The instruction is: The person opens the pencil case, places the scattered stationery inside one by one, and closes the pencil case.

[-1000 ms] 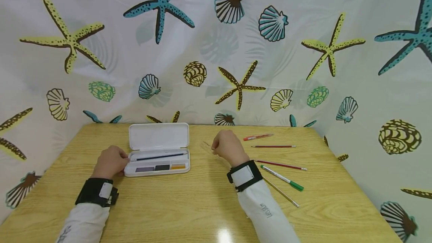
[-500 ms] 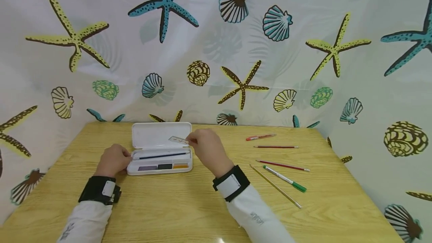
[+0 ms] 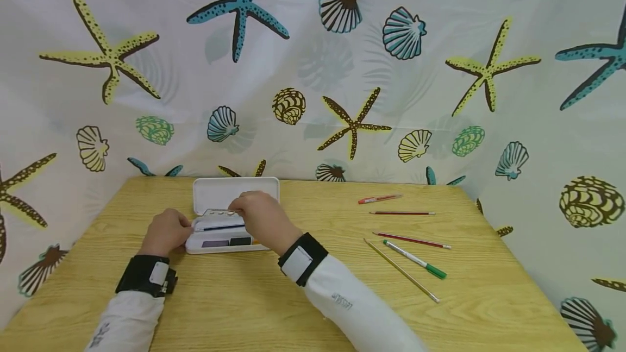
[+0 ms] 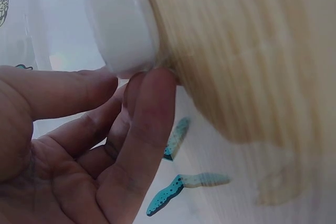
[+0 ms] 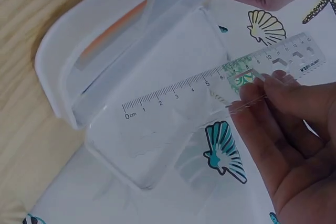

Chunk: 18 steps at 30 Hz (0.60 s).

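Note:
A white pencil case [image 3: 225,250] lies with its lid [image 3: 207,192] raised at the back. At its left end my left hand [image 3: 165,232] pinches the corner between thumb and fingers, seen close up in the left wrist view on the white case end [image 4: 123,24]. My right hand [image 3: 266,219] is over the case, holding a clear plastic ruler [image 5: 210,81] by thumb and fingertips. Inside are a dark blue pencil [image 3: 222,227] in the back compartment and purple [image 3: 215,243] and black [image 3: 240,241] blocks in front. My right hand hides the case's right part.
On the right of the wooden table [image 3: 313,314] lie an orange-red pen [image 3: 380,199], two red pencils [image 3: 402,213], a white marker with a green cap [image 3: 414,259] and a gold pencil [image 3: 401,270]. A patterned cloth [image 3: 313,69] hangs behind the table.
My right hand has carried the ruler leftward from the table beside the case to over the case. My left hand stays at the case's left end.

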{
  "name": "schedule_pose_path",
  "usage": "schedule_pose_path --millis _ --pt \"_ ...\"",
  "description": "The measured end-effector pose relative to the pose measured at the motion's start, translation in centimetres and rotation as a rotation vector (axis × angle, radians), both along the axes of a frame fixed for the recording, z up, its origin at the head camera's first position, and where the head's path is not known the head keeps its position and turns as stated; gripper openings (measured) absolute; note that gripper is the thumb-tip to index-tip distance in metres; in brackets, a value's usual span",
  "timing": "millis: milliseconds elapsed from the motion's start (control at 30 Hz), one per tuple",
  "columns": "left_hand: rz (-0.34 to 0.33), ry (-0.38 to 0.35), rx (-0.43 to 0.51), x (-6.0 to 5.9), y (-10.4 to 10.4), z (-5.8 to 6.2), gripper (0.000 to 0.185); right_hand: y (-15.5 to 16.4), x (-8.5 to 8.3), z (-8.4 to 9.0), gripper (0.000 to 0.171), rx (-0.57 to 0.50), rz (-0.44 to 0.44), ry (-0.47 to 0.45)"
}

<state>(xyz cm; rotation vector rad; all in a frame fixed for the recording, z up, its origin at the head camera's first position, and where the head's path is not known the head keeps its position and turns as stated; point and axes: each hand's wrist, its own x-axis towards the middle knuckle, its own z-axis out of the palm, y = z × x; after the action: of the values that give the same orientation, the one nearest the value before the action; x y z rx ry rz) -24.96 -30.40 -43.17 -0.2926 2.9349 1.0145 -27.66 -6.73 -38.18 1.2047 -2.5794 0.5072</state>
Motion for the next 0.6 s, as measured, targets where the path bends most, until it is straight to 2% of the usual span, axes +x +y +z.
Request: schedule_pose_path --millis 133,333,600 --pt "0.001 -0.007 -0.008 0.0 0.1 0.0 0.022 -1.1 -0.4 -0.7 0.019 0.025 -0.005 -0.030" --pt "0.007 -0.011 -0.012 0.0 0.1 -0.1 0.021 -2.4 -0.9 -1.7 0.022 0.128 -0.048 -0.034" --pt "0.009 -0.009 -0.012 0.0 0.1 0.1 0.021 -3.5 -1.6 -2.5 0.029 0.248 -0.068 0.061"
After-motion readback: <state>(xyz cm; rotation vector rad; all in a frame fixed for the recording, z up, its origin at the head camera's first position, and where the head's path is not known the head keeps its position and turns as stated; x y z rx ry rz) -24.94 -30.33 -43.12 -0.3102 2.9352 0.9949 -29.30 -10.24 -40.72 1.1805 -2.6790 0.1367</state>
